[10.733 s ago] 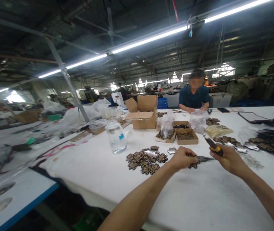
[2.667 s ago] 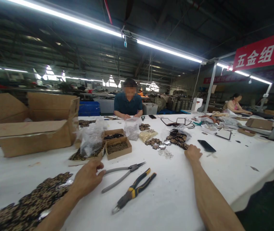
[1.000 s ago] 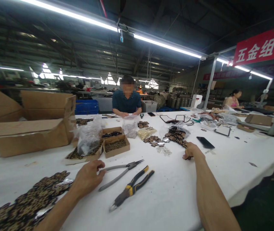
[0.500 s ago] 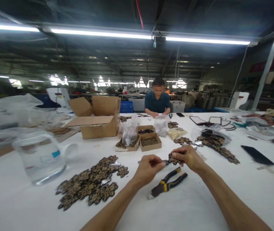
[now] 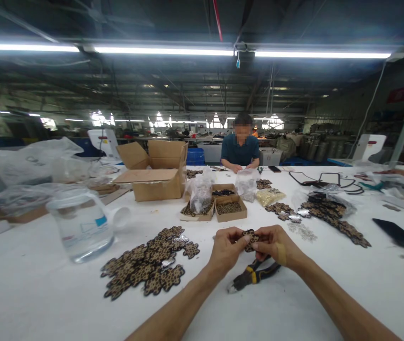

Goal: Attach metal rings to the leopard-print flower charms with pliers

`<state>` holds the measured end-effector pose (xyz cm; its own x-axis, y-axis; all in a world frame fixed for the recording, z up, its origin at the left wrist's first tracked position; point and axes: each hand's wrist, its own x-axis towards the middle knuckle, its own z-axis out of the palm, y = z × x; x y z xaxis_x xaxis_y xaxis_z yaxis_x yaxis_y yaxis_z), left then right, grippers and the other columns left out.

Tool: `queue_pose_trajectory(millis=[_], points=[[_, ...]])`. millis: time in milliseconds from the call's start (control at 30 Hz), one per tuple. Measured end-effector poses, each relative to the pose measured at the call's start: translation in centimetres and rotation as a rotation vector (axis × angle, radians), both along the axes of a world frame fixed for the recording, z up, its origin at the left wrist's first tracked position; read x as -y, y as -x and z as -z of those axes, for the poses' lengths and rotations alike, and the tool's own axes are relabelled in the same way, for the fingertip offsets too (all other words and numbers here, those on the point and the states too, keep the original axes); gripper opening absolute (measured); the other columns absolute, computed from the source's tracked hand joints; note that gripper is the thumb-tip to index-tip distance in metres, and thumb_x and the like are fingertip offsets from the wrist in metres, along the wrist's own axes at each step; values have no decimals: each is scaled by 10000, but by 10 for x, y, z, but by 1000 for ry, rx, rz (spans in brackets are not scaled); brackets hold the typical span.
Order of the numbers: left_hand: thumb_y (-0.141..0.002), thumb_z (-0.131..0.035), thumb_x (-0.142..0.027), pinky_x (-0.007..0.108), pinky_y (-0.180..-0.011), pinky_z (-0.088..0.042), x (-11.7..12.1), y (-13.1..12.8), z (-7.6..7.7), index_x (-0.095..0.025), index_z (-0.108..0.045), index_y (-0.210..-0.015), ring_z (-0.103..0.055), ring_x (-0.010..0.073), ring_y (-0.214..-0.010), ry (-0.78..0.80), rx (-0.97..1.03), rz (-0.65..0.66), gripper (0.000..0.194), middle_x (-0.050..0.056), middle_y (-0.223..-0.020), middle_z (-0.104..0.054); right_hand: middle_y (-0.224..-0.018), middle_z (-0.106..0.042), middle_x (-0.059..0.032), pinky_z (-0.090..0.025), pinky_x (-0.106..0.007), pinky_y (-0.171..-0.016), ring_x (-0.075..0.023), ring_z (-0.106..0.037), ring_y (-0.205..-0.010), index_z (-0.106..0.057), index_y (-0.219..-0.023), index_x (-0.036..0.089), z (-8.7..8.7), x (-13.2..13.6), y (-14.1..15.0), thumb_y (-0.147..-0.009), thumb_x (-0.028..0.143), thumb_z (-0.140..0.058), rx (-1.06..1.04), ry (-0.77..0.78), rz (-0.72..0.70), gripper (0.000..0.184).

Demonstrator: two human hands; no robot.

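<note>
Between my two hands is a small leopard-print patch [image 5: 250, 240] with a dark scalloped edge. My left hand [image 5: 227, 248] pinches its left side between thumb and fingers. On its right side, my right hand [image 5: 276, 244], with a tan strip of tape near the wrist, grips it the same way. Just below lie pliers [image 5: 249, 277] with black and yellow handles, jaws toward the lower left; my right hand partly covers one handle. To the left spreads a pile of similar leopard-print patches [image 5: 148, 260], some with shiny silver pieces among them.
Small cardboard trays of metal bits [image 5: 230, 215] stand ahead, beside a clear plastic bag [image 5: 202, 192]. A clear water jug [image 5: 81, 232] and an open carton [image 5: 159, 187] are left. More patches [image 5: 333, 213] and a dark phone-like slab [image 5: 400, 234] lie right. Across the table sits a person [image 5: 240, 149].
My left hand has come right and up to the patch, and both hands now hold it. The view has turned slightly left, so the table's contents appear farther right.
</note>
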<state>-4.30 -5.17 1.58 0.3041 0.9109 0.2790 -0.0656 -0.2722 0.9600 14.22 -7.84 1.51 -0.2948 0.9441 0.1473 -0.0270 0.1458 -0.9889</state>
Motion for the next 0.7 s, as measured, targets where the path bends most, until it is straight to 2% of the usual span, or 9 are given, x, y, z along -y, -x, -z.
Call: queue_pose_trajectory(millis=[100,200,300,400,467,567,700], points=[[-706,-780,-437,271,-550,-438,0,-1,-1,-159,-699,-741,-578,143,-565,57,61,36,293,41,-633,-655,-608,-657,-23,-531,-296,-539,-163,-613,-531,-714,-916,139,1,2,6,-735,444,-767,43,0,9,358],[-724,-765,-434,280,-580,-471,-3,0,1,-156,-677,-751,-614,151,-591,99,98,51,293,52,-662,-666,-649,-668,-29,-524,-289,-555,-169,-625,-569,-713,-860,148,1,3,4,-760,432,-740,134,-30,-16,303],[-730,-759,-430,271,-572,-491,-7,1,4,-153,-622,-749,-638,155,-602,127,95,-7,310,58,-665,-661,-734,-701,-47,-519,-292,-593,-188,-647,-638,-719,-904,159,0,-3,-11,-776,407,-715,253,-145,84,279],[-763,-714,-478,291,-526,-522,-10,4,3,-162,-560,-845,-676,195,-601,212,96,5,361,81,-723,-689,-764,-719,-64,-510,-296,-635,-201,-657,-678,-724,-933,157,-1,-17,-45,-797,392,-668,422,-300,332,277],[-777,-691,-498,286,-474,-520,-12,5,0,-166,-528,-905,-683,208,-584,238,91,11,392,91,-759,-701,-799,-729,-75,-501,-290,-667,-202,-660,-712,-725,-944,155,-2,-27,-75,-808,371,-635,565,-344,508,271],[-777,-691,-488,257,-431,-509,-18,7,-3,-154,-529,-929,-679,200,-579,205,54,-7,401,77,-754,-690,-805,-732,-79,-456,-258,-651,-197,-657,-743,-732,-898,162,-2,-34,-127,-794,326,-621,820,-248,693,224],[-764,-716,-458,244,-442,-516,-28,9,-4,-135,-565,-920,-680,199,-623,169,-9,-8,389,54,-738,-657,-650,-695,-76,-396,-244,-572,-196,-642,-663,-717,-686,154,4,-28,-180,-679,268,-716,980,-71,753,114]])
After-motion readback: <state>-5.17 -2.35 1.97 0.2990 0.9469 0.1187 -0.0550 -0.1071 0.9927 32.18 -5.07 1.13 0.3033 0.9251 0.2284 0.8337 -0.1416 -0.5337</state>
